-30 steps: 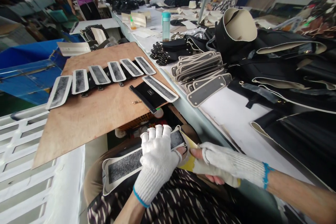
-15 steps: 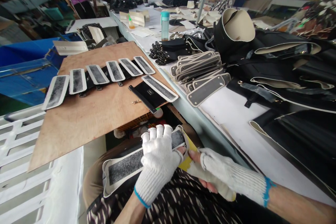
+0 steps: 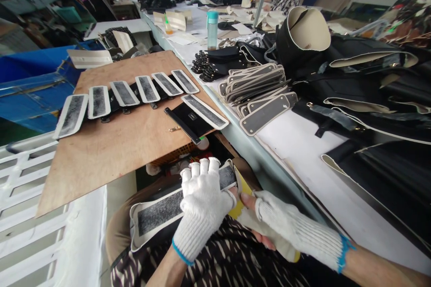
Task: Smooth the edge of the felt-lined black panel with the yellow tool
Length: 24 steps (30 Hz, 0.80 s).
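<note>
Across my lap lies a pale-edged bag panel (image 3: 156, 219) with a speckled dark-grey strip along its middle. My left hand (image 3: 204, 193), in a white fingerless-tipped glove, rests flat on this panel, fingers stretched toward its far edge and thumb at its right end. Part of the panel is hidden beneath that hand. Beside the panel's right end, my right hand (image 3: 286, 219), gloved too, is closed around a beige and yellow piece (image 3: 244, 184), thumb on top and fingers below. Its exact kind is unclear, and the panel's end touches or overlaps it.
On the wooden board (image 3: 101, 161) stand several similar strip-faced panels (image 3: 147, 89) and a black flap piece (image 3: 188, 119) with a zip pull. The table at right carries stacked grey panels (image 3: 256, 85), black bags (image 3: 370, 71) and a bottle (image 3: 212, 31). Blue bins (image 3: 37, 85) sit left.
My right hand has shifted very slightly left and down with the beige and yellow piece. My left hand stays almost still on the panel. A person in purple at the back has moved left.
</note>
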### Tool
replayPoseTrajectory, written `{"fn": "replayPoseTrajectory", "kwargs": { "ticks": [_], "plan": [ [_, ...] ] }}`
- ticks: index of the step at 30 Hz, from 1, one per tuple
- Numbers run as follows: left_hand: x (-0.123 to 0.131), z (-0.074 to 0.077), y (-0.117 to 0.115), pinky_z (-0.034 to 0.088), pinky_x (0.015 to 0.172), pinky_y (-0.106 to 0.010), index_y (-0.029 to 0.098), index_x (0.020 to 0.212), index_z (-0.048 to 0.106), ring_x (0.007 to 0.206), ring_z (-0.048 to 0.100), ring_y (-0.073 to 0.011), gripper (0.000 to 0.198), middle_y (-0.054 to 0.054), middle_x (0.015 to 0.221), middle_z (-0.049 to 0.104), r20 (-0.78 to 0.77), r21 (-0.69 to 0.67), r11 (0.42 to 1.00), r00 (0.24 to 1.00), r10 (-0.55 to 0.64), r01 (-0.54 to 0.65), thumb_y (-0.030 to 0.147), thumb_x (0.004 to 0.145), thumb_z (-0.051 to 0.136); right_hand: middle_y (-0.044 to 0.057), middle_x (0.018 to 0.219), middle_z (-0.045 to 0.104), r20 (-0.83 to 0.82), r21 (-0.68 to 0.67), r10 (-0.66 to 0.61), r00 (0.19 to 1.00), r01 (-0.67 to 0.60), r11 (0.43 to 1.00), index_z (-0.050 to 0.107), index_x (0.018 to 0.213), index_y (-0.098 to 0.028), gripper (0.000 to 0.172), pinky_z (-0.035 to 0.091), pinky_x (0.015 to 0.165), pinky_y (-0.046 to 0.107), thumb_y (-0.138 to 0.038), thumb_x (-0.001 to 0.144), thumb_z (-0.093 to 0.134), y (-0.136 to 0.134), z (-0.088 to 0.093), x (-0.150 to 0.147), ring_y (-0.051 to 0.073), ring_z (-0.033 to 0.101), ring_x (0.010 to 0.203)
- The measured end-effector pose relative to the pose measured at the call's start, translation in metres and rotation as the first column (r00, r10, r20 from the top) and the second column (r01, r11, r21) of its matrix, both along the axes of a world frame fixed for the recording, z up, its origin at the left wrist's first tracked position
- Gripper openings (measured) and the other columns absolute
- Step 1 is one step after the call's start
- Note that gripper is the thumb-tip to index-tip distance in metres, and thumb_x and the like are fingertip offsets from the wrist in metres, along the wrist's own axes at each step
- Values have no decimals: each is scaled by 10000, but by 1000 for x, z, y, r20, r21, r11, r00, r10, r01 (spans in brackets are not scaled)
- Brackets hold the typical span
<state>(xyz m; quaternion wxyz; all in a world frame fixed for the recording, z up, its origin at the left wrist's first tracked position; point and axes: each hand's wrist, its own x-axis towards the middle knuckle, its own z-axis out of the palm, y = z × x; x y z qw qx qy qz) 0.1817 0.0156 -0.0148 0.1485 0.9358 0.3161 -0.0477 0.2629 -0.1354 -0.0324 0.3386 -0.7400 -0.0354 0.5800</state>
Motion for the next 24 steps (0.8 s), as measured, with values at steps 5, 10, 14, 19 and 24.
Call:
{"fn": "replayPoseTrajectory", "kwargs": {
  "ticks": [5,10,14,19,24],
  "plan": [
    [2,0,0,408,963,-526,144,1250,615,1083,531,-370,567,-109,1157,623,-3,12,1000,1000,18,-18,456,780,679,64,497,590,24,-110,96,995,-92,990,563,548,-151,606,382,363,165,-556,993,490,3,9,9,107,520,390],
    [3,-2,0,420,955,-527,151,1267,613,1088,542,-370,525,-104,1179,631,-10,-3,999,999,41,-41,384,797,620,48,501,574,-104,-127,3,995,-16,992,550,621,-147,595,341,346,152,-506,1059,367,11,22,10,85,475,359],
    [5,4,0,422,961,-524,156,1279,607,1103,544,-370,529,-104,1181,636,-42,-36,998,998,47,-49,356,789,596,49,515,572,-158,-83,18,987,-31,996,537,692,-146,560,344,349,159,-506,1067,329,9,20,8,89,470,362],
    [4,6,0,423,964,-503,174,1277,606,1111,547,-362,517,-99,1172,639,-17,-56,995,997,76,-77,352,791,596,29,492,554,-171,4,11,985,-10,1000,528,771,-159,489,362,363,175,-513,1058,353,3,10,7,104,460,366],
    [0,1,2,436,949,-503,171,1192,620,1086,552,-362,456,-93,1145,642,20,-34,998,998,56,-55,391,794,638,66,541,595,-226,60,-21,974,36,998,558,746,-146,511,378,368,194,-529,1038,388,-3,-3,6,127,497,387]
  ]
}}
